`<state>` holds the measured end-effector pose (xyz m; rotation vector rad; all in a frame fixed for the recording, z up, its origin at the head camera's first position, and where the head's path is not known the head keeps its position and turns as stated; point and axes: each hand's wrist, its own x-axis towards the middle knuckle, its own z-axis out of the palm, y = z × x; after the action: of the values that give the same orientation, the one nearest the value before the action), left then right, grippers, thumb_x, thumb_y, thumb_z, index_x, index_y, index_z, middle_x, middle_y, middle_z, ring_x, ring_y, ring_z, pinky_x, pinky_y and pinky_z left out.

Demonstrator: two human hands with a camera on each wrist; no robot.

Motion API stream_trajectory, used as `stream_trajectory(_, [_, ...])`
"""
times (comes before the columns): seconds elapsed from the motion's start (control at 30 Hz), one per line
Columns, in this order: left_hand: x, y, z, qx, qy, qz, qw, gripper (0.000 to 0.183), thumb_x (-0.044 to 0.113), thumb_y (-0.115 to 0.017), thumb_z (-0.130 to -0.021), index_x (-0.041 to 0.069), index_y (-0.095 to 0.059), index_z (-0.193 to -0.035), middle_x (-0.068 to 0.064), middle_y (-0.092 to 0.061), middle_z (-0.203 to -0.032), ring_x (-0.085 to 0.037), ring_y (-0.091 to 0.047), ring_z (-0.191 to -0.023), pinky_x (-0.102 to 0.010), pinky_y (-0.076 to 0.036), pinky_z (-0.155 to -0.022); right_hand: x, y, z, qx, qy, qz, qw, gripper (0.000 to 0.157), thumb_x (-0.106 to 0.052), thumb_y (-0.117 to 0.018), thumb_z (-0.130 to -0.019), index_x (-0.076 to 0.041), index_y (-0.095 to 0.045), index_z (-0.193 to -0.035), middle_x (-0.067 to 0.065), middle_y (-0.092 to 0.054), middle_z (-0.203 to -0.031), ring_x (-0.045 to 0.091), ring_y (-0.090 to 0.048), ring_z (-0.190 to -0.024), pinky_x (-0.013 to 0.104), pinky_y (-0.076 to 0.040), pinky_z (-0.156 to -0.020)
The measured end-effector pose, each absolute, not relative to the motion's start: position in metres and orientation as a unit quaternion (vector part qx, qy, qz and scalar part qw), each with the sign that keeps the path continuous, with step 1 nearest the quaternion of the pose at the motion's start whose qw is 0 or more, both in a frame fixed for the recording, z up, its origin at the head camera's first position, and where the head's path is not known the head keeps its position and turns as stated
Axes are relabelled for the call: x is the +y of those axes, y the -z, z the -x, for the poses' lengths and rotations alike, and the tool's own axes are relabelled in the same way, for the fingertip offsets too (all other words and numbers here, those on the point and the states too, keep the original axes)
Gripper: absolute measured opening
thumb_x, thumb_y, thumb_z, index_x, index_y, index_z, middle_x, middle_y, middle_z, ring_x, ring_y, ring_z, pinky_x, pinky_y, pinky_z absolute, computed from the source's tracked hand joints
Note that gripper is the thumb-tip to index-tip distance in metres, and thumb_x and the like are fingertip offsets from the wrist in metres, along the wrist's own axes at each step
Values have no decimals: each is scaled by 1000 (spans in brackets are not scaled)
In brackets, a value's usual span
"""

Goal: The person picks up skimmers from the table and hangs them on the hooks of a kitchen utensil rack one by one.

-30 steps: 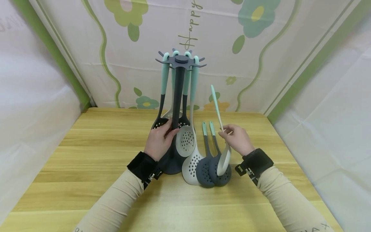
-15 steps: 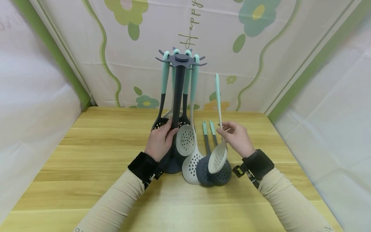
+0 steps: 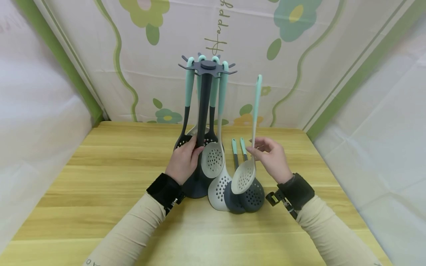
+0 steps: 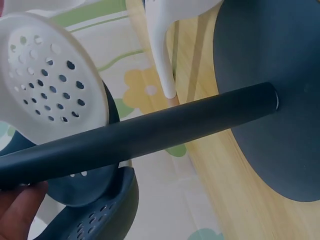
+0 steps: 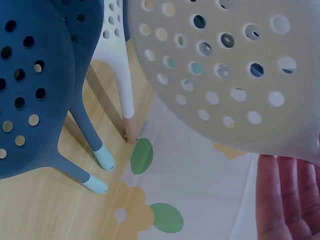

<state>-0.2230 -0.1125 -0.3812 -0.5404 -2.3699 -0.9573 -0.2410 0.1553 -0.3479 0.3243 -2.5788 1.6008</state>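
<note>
My left hand (image 3: 182,159) grips the dark pole (image 3: 204,107) of a utensil stand low down; the left wrist view shows that pole (image 4: 165,131) above its round base (image 4: 280,155). Several mint-handled utensils hang from the stand's hooked top (image 3: 208,67), among them a white skimmer (image 3: 213,159) and black perforated ones. Right of the stand, my right hand (image 3: 271,157) pinches another off-white skimmer (image 3: 243,177) by its neck. It hangs above the table, mint handle upward. Its perforated bowl (image 5: 220,75) fills much of the right wrist view, with my fingers (image 5: 290,195) beside it.
On the wooden table (image 3: 110,173), right of the stand, lie a white perforated turner (image 3: 217,192) and two dark perforated skimmers (image 3: 254,197) that overlap. A flower-patterned cloth (image 3: 246,22) rises behind the table, with white cloth (image 3: 376,111) at the sides.
The skimmer in my right hand has turned so its perforated bowl faces forward. The bowl has swung left and up, and its handle top has risen and shifted right. My left hand stays put.
</note>
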Motion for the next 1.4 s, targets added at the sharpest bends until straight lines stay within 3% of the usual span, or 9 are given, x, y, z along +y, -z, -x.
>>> stream_trajectory(0.2, [-110,381,222,-879,366,179,249,56,10,-58,-100,-1,-35,-150,-21,-67,-115,-33,-69,-101,-46,-58,-83,154,346,237,-830,-541,-118,65,28,-9,-72,-90,3,-65,-115,-2,-64,-91,5,-62,-80,25,-59,-69])
stream_trajectory(0.33, [-108,380,220,-873,377,176,257,62,6,-59,-99,-1,-30,-152,-25,-62,-120,-35,-68,-100,-46,-58,-83,152,342,233,-825,-546,-127,71,27,-8,-72,-89,3,-66,-113,-4,-64,-89,5,-62,-79,27,-59,-70])
stream_trajectory(0.57, [-106,375,219,-858,405,179,260,56,2,-57,-99,-3,-34,-150,-25,-57,-130,-35,-67,-108,-44,-58,-89,148,338,227,-813,-559,-146,80,25,-6,-73,-88,5,-66,-110,-10,-65,-85,6,-62,-78,24,-58,-70])
stream_trajectory(0.77, [-107,368,220,-860,412,180,244,46,3,-53,-102,-3,-41,-146,-23,-61,-127,-34,-65,-115,-45,-55,-95,142,335,223,-803,-565,-164,93,24,-5,-73,-87,6,-67,-108,-12,-66,-83,6,-62,-78,23,-58,-71])
stream_trajectory(1.4, [-110,364,221,-857,389,196,276,32,7,-61,-98,-3,-56,-128,-18,-71,-104,-29,-70,-89,-41,-59,-74,129,327,213,-798,-572,-170,84,23,-6,-75,-87,2,-70,-107,-9,-66,-87,9,-63,-82,24,-57,-71])
